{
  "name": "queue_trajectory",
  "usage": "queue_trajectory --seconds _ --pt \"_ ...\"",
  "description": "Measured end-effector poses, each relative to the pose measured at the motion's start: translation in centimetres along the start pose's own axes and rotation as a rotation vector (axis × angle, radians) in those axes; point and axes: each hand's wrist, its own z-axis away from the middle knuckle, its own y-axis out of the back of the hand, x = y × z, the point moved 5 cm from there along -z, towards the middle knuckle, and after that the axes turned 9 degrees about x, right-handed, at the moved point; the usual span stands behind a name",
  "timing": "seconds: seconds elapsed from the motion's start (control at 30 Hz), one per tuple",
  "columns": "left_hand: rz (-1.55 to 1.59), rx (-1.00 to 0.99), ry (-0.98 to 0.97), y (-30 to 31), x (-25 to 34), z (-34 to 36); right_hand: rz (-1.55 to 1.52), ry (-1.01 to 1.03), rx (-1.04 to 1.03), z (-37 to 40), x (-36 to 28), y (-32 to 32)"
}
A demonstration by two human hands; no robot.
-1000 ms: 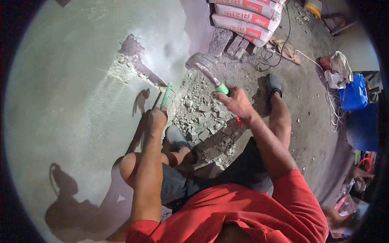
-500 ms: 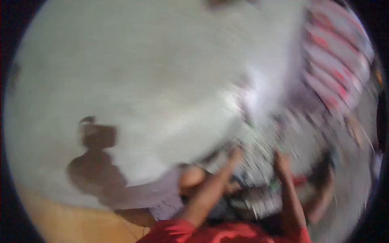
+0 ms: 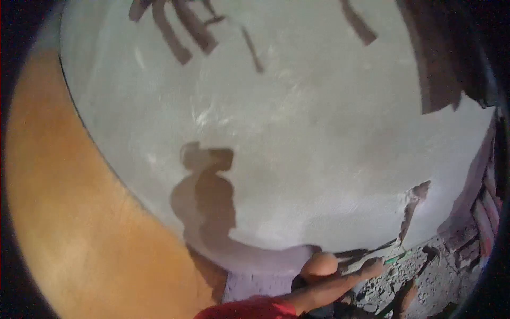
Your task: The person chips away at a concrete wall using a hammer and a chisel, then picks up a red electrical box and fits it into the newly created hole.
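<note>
My left hand [image 3: 373, 267] reaches out from a red sleeve and is closed round a thin green-handled tool [image 3: 396, 259], which points right, near the foot of the grey wall. Farther right and lower, my right hand [image 3: 408, 296] is closed on the dark handle of what looks like a hammer [image 3: 431, 253], its head raised over the rubble. A rough, broken channel [image 3: 409, 215] runs up the wall just above the green tool. The tool's tip is too small to make out.
Broken rubble [image 3: 398, 282] covers the ground at the lower right. A bare knee [image 3: 320, 264] sits beside my left arm. An orange wall surface [image 3: 69, 212] fills the left side. Shadows fall across the grey wall [image 3: 297, 149]. Reddish stacked items [image 3: 484, 220] stand at the right edge.
The view has swung and sharpened, bringing more orange surface in on the left. Both hands now appear lower and farther right, and the striped pinkish stack has moved mostly out of view.
</note>
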Motion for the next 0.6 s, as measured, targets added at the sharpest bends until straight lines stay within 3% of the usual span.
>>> queue_trajectory --seconds 0.07,0.1,0.17,0.2,0.23,0.27,0.33,0.4,0.43,0.47,0.5,0.53,0.6 --pt "0.458 -0.083 0.269 2.7 0.2 0.5 -0.028 -0.538 -0.041 0.3 0.4 0.0" --pt "0.440 -0.090 0.229 1.5 -0.1 0.3 -0.161 -0.612 -0.033 0.7 3.6 -0.7" --pt "0.289 0.225 0.080 -4.3 -2.5 0.8 -0.175 -0.526 0.121 2.3 -3.2 -1.2" --pt "0.284 0.218 0.056 -3.1 -2.2 0.3 -0.238 -0.618 0.008 1.8 -6.7 -0.8" --pt "0.149 -0.002 0.093 -1.4 -1.9 0.4 -0.288 -0.711 -0.107 1.4 -10.3 -0.3" --pt "0.006 -0.227 0.095 1.5 -1.2 0.9 -0.236 -0.638 -0.074 0.9 -8.4 -0.7" --pt "0.087 -0.184 0.133 1.3 -0.8 0.7 -0.001 -0.405 -0.162 0.8 -7.9 -0.7" --pt "0.078 -0.179 0.154 1.7 -1.0 1.0 0.597 0.160 -0.353 1.4 -10.8 -0.2" --pt "0.077 -0.166 0.174 2.7 -0.9 0.7 0.766 0.226 -0.407 2.2 -12.4 0.1" --pt "0.104 -0.133 0.194 3.4 -0.5 0.6 0.315 -0.544 -0.280 2.3 -13.6 0.8" --pt "0.130 -0.104 0.207 3.8 -0.2 0.5 0.294 -0.425 -0.269 2.6 -11.8 0.9" --pt "0.161 -0.117 0.213 3.4 0.0 0.0 0.196 -0.472 -0.233 3.0 -10.1 0.8" --pt "0.226 -0.140 0.307 5.6 1.2 -1.2 -0.123 -0.579 -0.247 2.1 -16.3 0.5"
